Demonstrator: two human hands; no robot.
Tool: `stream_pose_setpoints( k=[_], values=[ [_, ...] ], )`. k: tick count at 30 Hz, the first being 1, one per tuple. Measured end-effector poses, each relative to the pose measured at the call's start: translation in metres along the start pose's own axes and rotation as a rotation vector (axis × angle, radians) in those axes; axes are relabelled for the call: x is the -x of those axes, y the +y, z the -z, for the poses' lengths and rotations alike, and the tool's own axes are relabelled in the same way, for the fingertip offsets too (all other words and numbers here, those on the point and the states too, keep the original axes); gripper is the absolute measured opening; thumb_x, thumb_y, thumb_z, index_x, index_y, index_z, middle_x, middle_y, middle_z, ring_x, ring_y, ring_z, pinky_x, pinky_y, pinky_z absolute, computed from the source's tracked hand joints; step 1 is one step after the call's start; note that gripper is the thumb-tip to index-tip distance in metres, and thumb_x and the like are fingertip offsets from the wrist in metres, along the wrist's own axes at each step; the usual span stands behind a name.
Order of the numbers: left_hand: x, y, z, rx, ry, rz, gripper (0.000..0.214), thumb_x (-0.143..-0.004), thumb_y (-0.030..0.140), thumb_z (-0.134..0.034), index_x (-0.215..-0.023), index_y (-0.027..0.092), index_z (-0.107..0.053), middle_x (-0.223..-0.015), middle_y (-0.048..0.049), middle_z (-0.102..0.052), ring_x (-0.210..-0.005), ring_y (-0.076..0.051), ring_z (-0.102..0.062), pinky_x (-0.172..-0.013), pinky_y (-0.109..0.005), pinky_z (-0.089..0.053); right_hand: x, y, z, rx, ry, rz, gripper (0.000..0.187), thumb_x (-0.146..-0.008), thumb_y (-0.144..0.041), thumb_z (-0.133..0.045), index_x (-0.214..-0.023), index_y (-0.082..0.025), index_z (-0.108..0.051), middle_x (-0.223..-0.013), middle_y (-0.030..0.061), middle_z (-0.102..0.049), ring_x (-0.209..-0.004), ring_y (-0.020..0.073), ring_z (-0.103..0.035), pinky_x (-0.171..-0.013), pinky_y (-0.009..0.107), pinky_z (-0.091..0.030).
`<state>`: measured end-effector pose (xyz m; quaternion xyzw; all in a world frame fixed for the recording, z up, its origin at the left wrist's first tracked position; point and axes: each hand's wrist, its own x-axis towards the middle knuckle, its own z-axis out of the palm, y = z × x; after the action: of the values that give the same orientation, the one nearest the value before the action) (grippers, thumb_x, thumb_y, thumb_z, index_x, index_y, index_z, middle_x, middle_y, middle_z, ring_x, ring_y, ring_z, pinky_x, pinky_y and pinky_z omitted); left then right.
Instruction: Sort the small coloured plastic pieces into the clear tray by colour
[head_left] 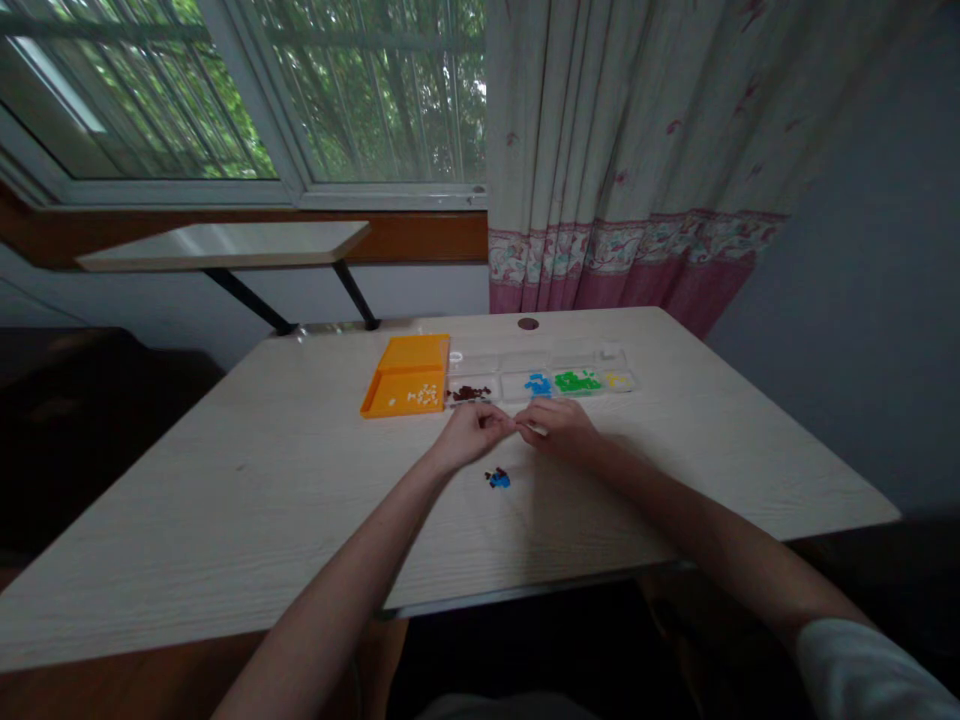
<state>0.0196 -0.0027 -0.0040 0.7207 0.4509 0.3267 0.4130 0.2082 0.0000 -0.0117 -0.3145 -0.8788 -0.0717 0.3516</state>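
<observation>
My left hand and my right hand meet fingertip to fingertip above the table, just in front of the clear boxes. Both are closed in a pinch; whatever lies between the fingers is too small to make out. Below them on the tabletop rests a small cluster of blue, dark and yellow pieces. Behind my hands, small dark brown pieces, blue pieces, green pieces and a few yellow pieces lie in separate clear compartments.
An open orange case with small white pieces stands left of the clear boxes. The pale wooden table has a round hole at its back. A raised shelf stands at the back left, near the window and curtain.
</observation>
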Motion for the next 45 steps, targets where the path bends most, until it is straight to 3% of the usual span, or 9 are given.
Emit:
stream_pose_setpoints(
  k=[4,12,21,24,26,30,34,39,45],
  values=[
    [-0.001,0.001,0.002,0.016,0.006,-0.016,0.036,-0.072,0.042,-0.057,-0.074,0.008,-0.065,-0.058,-0.0012,-0.053,-0.053,-0.008,-0.04,-0.048,-0.019,-0.029,-0.002,0.005,0.003,-0.039,0.068,-0.028,0.012,-0.08,-0.024,-0.054,-0.077,-0.019,-0.065,-0.069,0.0,-0.064,-0.06,0.0088,-0.056,-0.057,0.019,-0.04],
    [0.0,0.001,0.004,-0.043,0.0,0.0,0.034,-0.074,0.04,-0.053,-0.076,0.008,-0.064,-0.059,-0.0017,-0.054,-0.053,-0.009,-0.041,-0.05,-0.021,-0.03,-0.007,0.021,0.027,-0.07,0.372,-0.112,0.009,-0.078,-0.022,-0.058,-0.079,-0.017,-0.064,-0.068,0.0027,-0.065,-0.057,0.0099,-0.055,-0.058,0.022,-0.045],
    [0.0,-0.004,0.004,-0.066,-0.037,-0.016,0.034,-0.075,0.04,-0.052,-0.078,0.008,-0.064,-0.06,-0.0019,-0.054,-0.052,-0.008,-0.042,-0.049,-0.02,-0.03,-0.009,0.02,0.03,-0.052,0.38,-0.072,0.009,-0.077,-0.022,-0.058,-0.078,-0.017,-0.065,-0.065,0.0027,-0.064,-0.055,0.0095,-0.054,-0.056,0.022,-0.044],
    [0.001,-0.003,0.007,-0.104,-0.072,-0.023,0.034,-0.076,0.039,-0.052,-0.079,0.008,-0.064,-0.059,-0.0011,-0.053,-0.052,-0.008,-0.041,-0.048,-0.019,-0.029,-0.01,0.023,0.036,-0.023,0.306,-0.077,0.012,-0.079,-0.024,-0.056,-0.078,-0.016,-0.065,-0.069,0.0036,-0.065,-0.059,0.0099,-0.056,-0.059,0.021,-0.043],
    [0.003,0.001,0.011,-0.149,-0.129,-0.044,0.032,-0.076,0.038,-0.052,-0.077,0.008,-0.064,-0.058,-0.0003,-0.051,-0.051,-0.008,-0.04,-0.048,-0.019,-0.029,-0.01,0.03,0.045,0.031,0.163,-0.12,0.016,-0.082,-0.027,-0.053,-0.081,-0.017,-0.066,-0.071,0.0037,-0.065,-0.063,0.0108,-0.057,-0.062,0.021,-0.042],
    [0.007,0.01,0.023,-0.242,-0.274,-0.083,0.024,-0.077,0.03,-0.049,-0.07,0.01,-0.061,-0.057,0.0006,-0.049,-0.052,-0.008,-0.04,-0.05,-0.018,-0.031,-0.005,0.062,0.072,0.188,-0.145,-0.334,0.023,-0.083,-0.033,-0.049,-0.086,-0.019,-0.066,-0.073,0.0031,-0.064,-0.064,0.0129,-0.057,-0.06,0.022,-0.038],
    [0.009,0.009,0.033,-0.289,-0.362,-0.085,0.015,-0.073,0.019,-0.047,-0.068,0.011,-0.058,-0.06,0.0006,-0.051,-0.056,-0.008,-0.042,-0.054,-0.018,-0.034,0.01,0.1,0.093,0.316,-0.319,-0.594,0.023,-0.079,-0.035,-0.051,-0.087,-0.021,-0.067,-0.074,0.0033,-0.065,-0.065,0.0149,-0.057,-0.056,0.022,-0.034],
    [0.011,0.004,0.042,-0.31,-0.486,-0.037,0.011,-0.068,0.015,-0.048,-0.07,0.011,-0.059,-0.061,0.0017,-0.05,-0.056,-0.008,-0.043,-0.054,-0.018,-0.034,0.028,0.123,0.098,0.361,-0.425,-0.768,0.024,-0.076,-0.034,-0.052,-0.087,-0.02,-0.069,-0.076,0.0062,-0.067,-0.065,0.0157,-0.057,-0.054,0.023,-0.033],
    [0.017,0.008,0.049,-0.348,-0.574,0.017,0.012,-0.064,0.024,-0.06,-0.07,0.014,-0.061,-0.059,0.0035,-0.05,-0.055,-0.008,-0.045,-0.051,-0.017,-0.033,0.022,0.115,0.097,0.36,-0.355,-0.73,0.026,-0.078,-0.035,-0.049,-0.087,-0.02,-0.068,-0.074,0.0067,-0.066,-0.061,0.0153,-0.056,-0.052,0.023,-0.031]
  ],
)
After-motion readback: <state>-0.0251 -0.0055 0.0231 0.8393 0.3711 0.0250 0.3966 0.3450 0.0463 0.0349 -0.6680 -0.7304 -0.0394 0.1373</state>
